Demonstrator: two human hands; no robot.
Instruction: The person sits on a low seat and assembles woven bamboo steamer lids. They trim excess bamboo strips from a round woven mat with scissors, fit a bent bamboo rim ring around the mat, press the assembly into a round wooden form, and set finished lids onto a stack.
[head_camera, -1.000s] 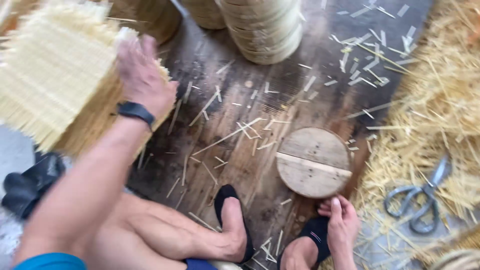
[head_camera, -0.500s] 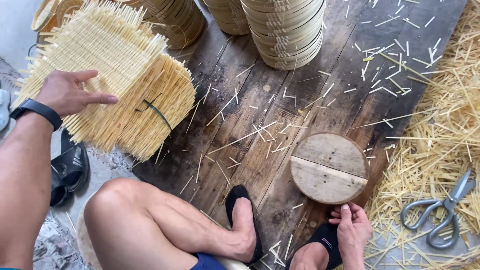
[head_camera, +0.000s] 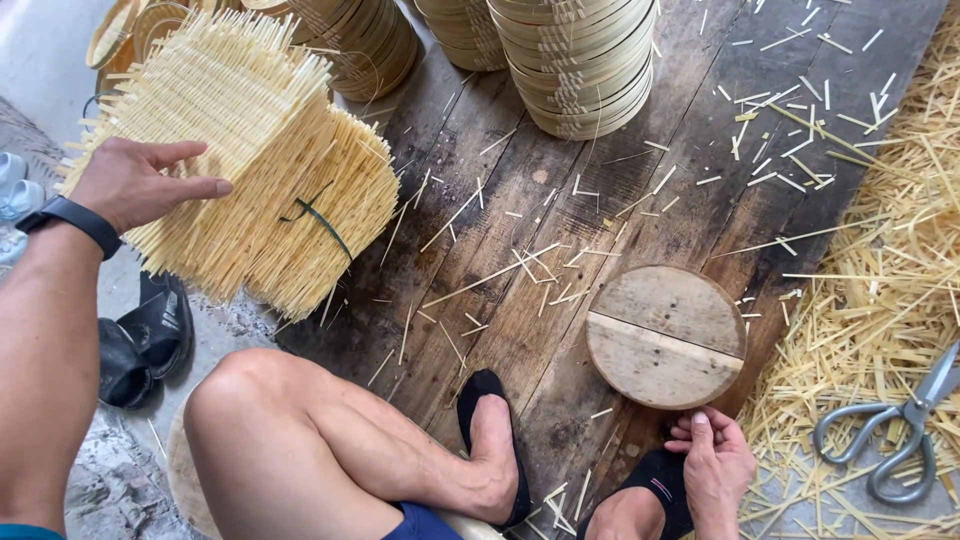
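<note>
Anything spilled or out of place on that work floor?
Yes: bamboo offcuts are scattered across the dark planks, and the scissors lie half-buried in the loose strip heap. The left hand rests on the tied woven mats.

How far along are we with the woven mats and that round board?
Done: finished bamboo hoops stand stacked at the back, and trimmed offcuts litter the planks. In hand: the left hand rests on the top woven mat of the tied stack, and the right hand touches the round wooden board. Left: no mat lies on the board, and the scissors lie untouched.

Woven mats (head_camera: 240, 150) left, round board (head_camera: 665, 335) right, scissors (head_camera: 895, 430) perhaps farther.
</note>
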